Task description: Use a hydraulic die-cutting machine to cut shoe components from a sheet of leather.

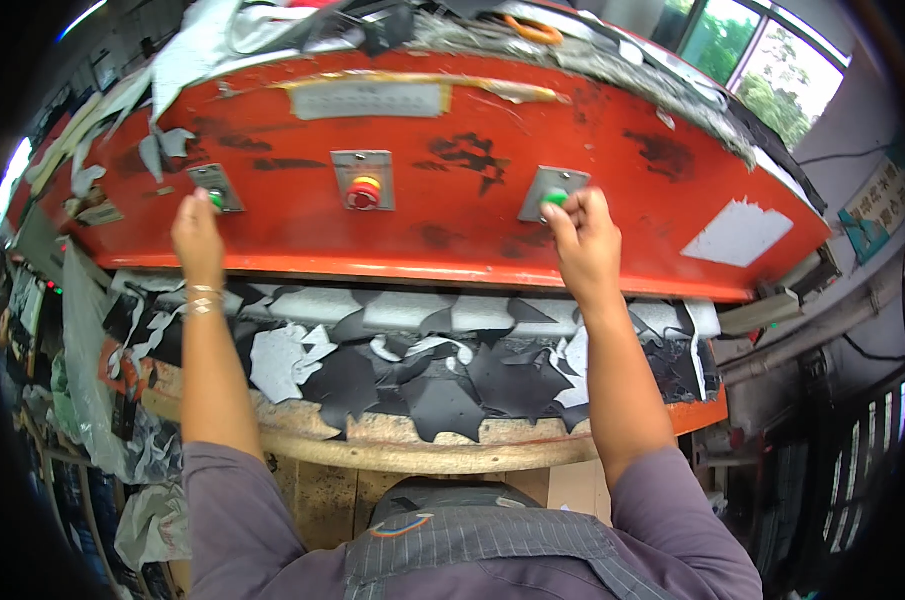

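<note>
A big red press head [613,235] spans the view in front of me. My left hand [197,232] is raised to its left side with a fingertip on the left green button [216,198]. My right hand [585,243] reaches up on the right side and presses the right green button [555,197] with a finger. Between them sits a red and yellow stop button [364,190], untouched. Under the head, black and white cut material pieces [443,375] lie scattered on a worn cutting board [393,435]. Neither hand holds anything.
Scraps and a grey sheet hang at the left [93,400]. Loose scraps, cables and an orange ring [533,30] lie on top of the press. A window [763,60] is at the upper right, with pipes and a dark grille [853,460] at the right.
</note>
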